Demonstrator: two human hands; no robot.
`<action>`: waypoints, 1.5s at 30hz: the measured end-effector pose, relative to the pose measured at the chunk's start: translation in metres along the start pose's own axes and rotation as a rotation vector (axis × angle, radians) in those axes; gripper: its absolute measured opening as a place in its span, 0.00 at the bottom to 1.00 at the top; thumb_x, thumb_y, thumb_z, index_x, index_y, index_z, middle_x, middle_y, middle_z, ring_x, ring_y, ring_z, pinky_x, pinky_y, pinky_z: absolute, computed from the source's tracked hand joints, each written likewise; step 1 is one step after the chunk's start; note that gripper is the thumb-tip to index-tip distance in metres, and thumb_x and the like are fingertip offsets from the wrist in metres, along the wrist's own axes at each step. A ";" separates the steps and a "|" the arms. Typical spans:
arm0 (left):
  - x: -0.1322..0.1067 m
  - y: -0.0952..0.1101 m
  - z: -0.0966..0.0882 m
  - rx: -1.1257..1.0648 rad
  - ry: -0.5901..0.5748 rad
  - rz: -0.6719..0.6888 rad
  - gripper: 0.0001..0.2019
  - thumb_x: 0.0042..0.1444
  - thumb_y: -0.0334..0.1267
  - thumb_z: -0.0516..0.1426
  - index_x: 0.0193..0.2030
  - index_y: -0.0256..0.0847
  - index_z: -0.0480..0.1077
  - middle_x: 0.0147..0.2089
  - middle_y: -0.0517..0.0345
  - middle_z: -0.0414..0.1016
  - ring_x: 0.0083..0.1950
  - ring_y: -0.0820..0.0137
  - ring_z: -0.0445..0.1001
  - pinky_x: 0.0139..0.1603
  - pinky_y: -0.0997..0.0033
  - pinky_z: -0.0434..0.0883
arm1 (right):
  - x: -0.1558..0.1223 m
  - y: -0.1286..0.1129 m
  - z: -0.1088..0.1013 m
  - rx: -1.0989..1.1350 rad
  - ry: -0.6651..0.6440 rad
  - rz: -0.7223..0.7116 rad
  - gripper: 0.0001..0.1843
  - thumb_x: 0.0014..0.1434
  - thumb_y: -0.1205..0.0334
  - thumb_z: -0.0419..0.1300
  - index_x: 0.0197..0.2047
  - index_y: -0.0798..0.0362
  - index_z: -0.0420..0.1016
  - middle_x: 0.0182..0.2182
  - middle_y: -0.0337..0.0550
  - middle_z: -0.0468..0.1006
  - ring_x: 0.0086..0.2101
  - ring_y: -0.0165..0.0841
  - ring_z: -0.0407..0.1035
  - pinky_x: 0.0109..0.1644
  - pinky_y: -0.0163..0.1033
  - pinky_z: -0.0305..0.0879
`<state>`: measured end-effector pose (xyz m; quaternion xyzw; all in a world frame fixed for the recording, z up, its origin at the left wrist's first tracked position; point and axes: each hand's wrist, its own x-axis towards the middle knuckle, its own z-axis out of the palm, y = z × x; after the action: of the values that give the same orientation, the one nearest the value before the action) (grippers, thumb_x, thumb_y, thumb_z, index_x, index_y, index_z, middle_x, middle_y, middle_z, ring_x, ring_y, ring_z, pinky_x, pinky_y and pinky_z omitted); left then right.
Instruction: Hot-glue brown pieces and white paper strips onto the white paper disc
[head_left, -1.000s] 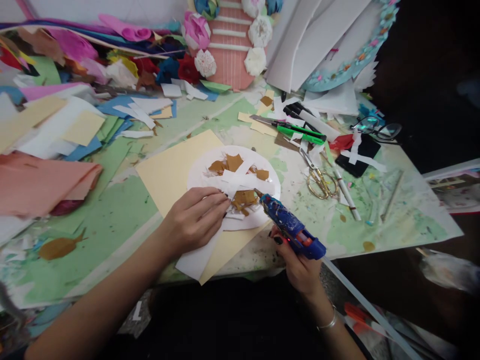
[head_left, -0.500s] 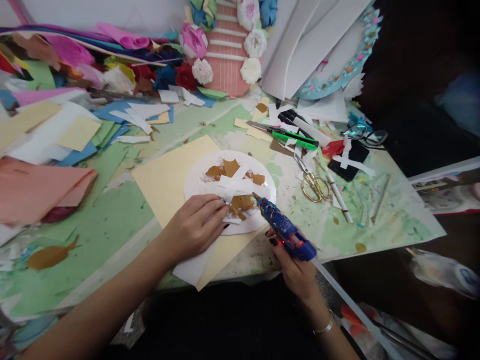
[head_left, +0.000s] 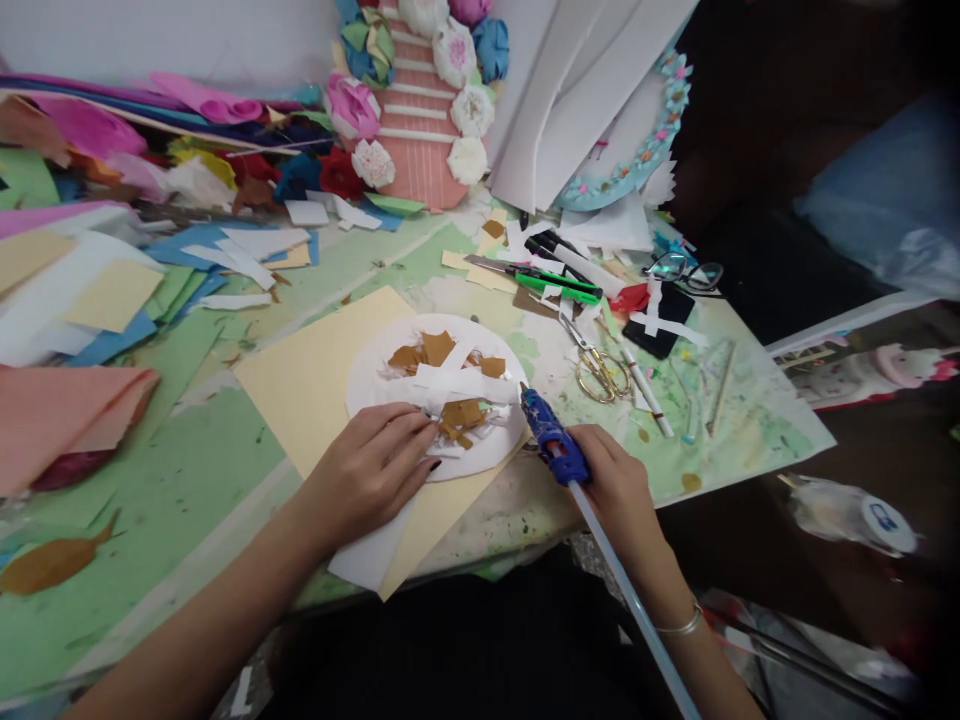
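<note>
My left hand (head_left: 367, 470) lies with fingers stretched out on the lower left of a white oval disc (head_left: 364, 380), its fingertips at the left end of a white paper strip (head_left: 472, 386). Brown paper pieces (head_left: 461, 415) show above and below that strip. My right hand (head_left: 619, 490) is wrapped round a blue hot glue gun (head_left: 551, 437), a long glue stick (head_left: 611, 555) sticking out of its back. The gun's nozzle points at the disc's right edge, near the strip's right end; whether it touches cannot be told. Under the disc is a pale yellow sheet (head_left: 300, 370).
Gold-handled scissors (head_left: 600, 375), a green craft knife (head_left: 559, 287), glasses (head_left: 686, 272) and a black phone-like slab (head_left: 660, 320) lie to the right. Paper scraps (head_left: 112, 290) cover the left. A pink panel with paper flowers (head_left: 420, 120) stands behind. The table edge (head_left: 750, 465) is at right.
The glue gun has moved from above the disc's brown pieces to its right edge and turned more upright. My left hand stays on the disc. The whole view has shifted slightly.
</note>
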<state>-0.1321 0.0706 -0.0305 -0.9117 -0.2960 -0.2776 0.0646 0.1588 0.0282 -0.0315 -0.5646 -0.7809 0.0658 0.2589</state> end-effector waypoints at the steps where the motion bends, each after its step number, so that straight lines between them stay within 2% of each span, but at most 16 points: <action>1: -0.001 0.000 0.000 -0.003 -0.004 -0.005 0.14 0.57 0.29 0.60 0.50 0.28 0.72 0.46 0.40 0.76 0.51 0.53 0.72 0.49 0.51 0.75 | 0.000 0.001 -0.001 -0.023 -0.004 0.010 0.13 0.61 0.63 0.54 0.49 0.55 0.69 0.41 0.50 0.77 0.38 0.39 0.73 0.37 0.40 0.68; 5: -0.003 0.000 0.001 -0.017 0.003 -0.014 0.15 0.56 0.28 0.60 0.51 0.30 0.71 0.47 0.41 0.76 0.52 0.53 0.72 0.50 0.51 0.75 | 0.000 0.007 -0.010 -0.092 0.031 0.085 0.14 0.57 0.64 0.55 0.48 0.53 0.69 0.43 0.51 0.76 0.39 0.41 0.72 0.37 0.41 0.66; 8: -0.003 -0.001 0.001 -0.037 0.011 -0.007 0.15 0.56 0.27 0.60 0.51 0.29 0.71 0.47 0.40 0.77 0.53 0.53 0.72 0.50 0.51 0.75 | -0.002 0.017 -0.018 -0.135 0.072 0.184 0.12 0.56 0.62 0.56 0.44 0.52 0.69 0.40 0.48 0.75 0.37 0.40 0.71 0.36 0.40 0.64; 11: -0.004 -0.002 -0.001 -0.081 0.028 -0.017 0.16 0.55 0.25 0.61 0.51 0.28 0.71 0.47 0.40 0.77 0.54 0.53 0.72 0.51 0.51 0.74 | -0.007 0.037 -0.027 -0.233 0.164 0.349 0.12 0.55 0.58 0.56 0.42 0.52 0.69 0.37 0.47 0.74 0.36 0.41 0.70 0.35 0.41 0.63; 14: -0.004 -0.001 -0.005 -0.125 0.077 -0.061 0.16 0.55 0.23 0.60 0.50 0.32 0.71 0.47 0.44 0.78 0.53 0.57 0.73 0.51 0.54 0.74 | -0.017 0.062 -0.036 -0.384 0.248 0.568 0.18 0.54 0.51 0.55 0.44 0.54 0.70 0.38 0.51 0.74 0.37 0.46 0.70 0.35 0.44 0.62; 18: 0.012 -0.004 -0.011 -0.131 0.214 -0.172 0.16 0.56 0.22 0.58 0.51 0.35 0.70 0.48 0.45 0.77 0.53 0.59 0.74 0.55 0.56 0.74 | -0.029 0.090 -0.046 -0.479 0.206 0.761 0.28 0.56 0.45 0.52 0.49 0.60 0.69 0.42 0.61 0.73 0.39 0.52 0.69 0.34 0.48 0.62; 20: 0.029 -0.008 -0.011 -0.108 0.165 -0.203 0.16 0.59 0.27 0.56 0.55 0.34 0.68 0.53 0.42 0.74 0.58 0.58 0.72 0.58 0.54 0.72 | -0.033 0.098 -0.049 -0.471 0.165 0.805 0.30 0.57 0.45 0.50 0.51 0.62 0.69 0.43 0.64 0.72 0.40 0.53 0.69 0.35 0.49 0.63; 24: 0.061 -0.020 0.003 -0.034 -0.134 -0.266 0.24 0.64 0.45 0.52 0.61 0.30 0.65 0.62 0.35 0.68 0.67 0.46 0.61 0.63 0.41 0.65 | -0.035 0.109 -0.051 -0.461 0.149 0.843 0.30 0.58 0.45 0.49 0.52 0.62 0.69 0.43 0.64 0.70 0.42 0.54 0.69 0.39 0.52 0.65; 27: 0.069 -0.023 0.020 0.030 -0.343 -0.381 0.28 0.64 0.50 0.50 0.64 0.32 0.63 0.65 0.37 0.65 0.68 0.41 0.57 0.62 0.33 0.59 | -0.037 0.120 -0.051 -0.445 0.154 0.841 0.31 0.58 0.46 0.49 0.53 0.63 0.68 0.43 0.65 0.70 0.43 0.55 0.68 0.40 0.53 0.65; 29: 0.067 -0.022 0.030 0.049 -0.388 -0.429 0.29 0.65 0.50 0.49 0.66 0.34 0.61 0.67 0.39 0.63 0.69 0.41 0.55 0.63 0.31 0.56 | -0.038 0.129 -0.051 -0.422 0.150 0.818 0.31 0.58 0.46 0.49 0.54 0.64 0.69 0.43 0.65 0.69 0.43 0.54 0.68 0.41 0.53 0.65; 32: 0.061 -0.025 0.035 0.034 -0.376 -0.442 0.29 0.66 0.50 0.46 0.68 0.36 0.57 0.68 0.40 0.60 0.71 0.43 0.53 0.64 0.28 0.52 | -0.041 0.142 -0.049 -0.400 0.144 0.776 0.32 0.57 0.47 0.49 0.54 0.64 0.70 0.44 0.65 0.69 0.44 0.53 0.67 0.43 0.53 0.65; 36: 0.048 -0.032 0.014 0.037 -0.255 -0.448 0.31 0.67 0.51 0.43 0.71 0.36 0.51 0.71 0.38 0.54 0.72 0.42 0.47 0.64 0.28 0.50 | -0.040 0.148 -0.048 -0.389 0.173 0.734 0.33 0.56 0.47 0.51 0.54 0.65 0.72 0.43 0.63 0.71 0.44 0.52 0.67 0.46 0.53 0.65; 39: 0.029 -0.020 -0.014 0.117 -0.129 -0.583 0.35 0.63 0.58 0.46 0.66 0.29 0.56 0.66 0.31 0.60 0.68 0.43 0.56 0.64 0.39 0.58 | -0.037 0.142 -0.047 -0.359 0.261 0.695 0.32 0.55 0.47 0.52 0.52 0.64 0.74 0.42 0.60 0.73 0.42 0.50 0.68 0.48 0.53 0.65; 40: 0.021 -0.011 -0.022 0.140 -0.139 -0.666 0.38 0.60 0.62 0.48 0.62 0.26 0.60 0.61 0.28 0.64 0.63 0.43 0.62 0.61 0.42 0.63 | -0.035 0.139 -0.047 -0.347 0.303 0.680 0.31 0.55 0.47 0.53 0.51 0.62 0.75 0.42 0.59 0.74 0.41 0.49 0.69 0.48 0.52 0.65; 42: 0.003 0.011 -0.033 0.157 -0.270 -0.836 0.43 0.52 0.69 0.50 0.53 0.24 0.65 0.49 0.30 0.69 0.52 0.43 0.69 0.53 0.44 0.69 | -0.032 0.134 -0.046 -0.334 0.390 0.665 0.28 0.55 0.48 0.54 0.50 0.61 0.76 0.41 0.57 0.75 0.38 0.47 0.70 0.47 0.51 0.66; 45: -0.022 0.041 -0.033 0.061 -0.495 -0.978 0.36 0.50 0.69 0.50 0.44 0.32 0.66 0.42 0.39 0.71 0.45 0.47 0.73 0.45 0.50 0.71 | -0.028 0.129 -0.042 -0.328 0.475 0.670 0.26 0.54 0.51 0.56 0.48 0.62 0.77 0.39 0.57 0.77 0.36 0.45 0.71 0.46 0.50 0.67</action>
<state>-0.1388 0.0166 -0.0135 -0.7035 -0.6997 -0.0437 -0.1171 0.2948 0.0399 -0.0552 -0.8197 -0.4736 -0.1103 0.3028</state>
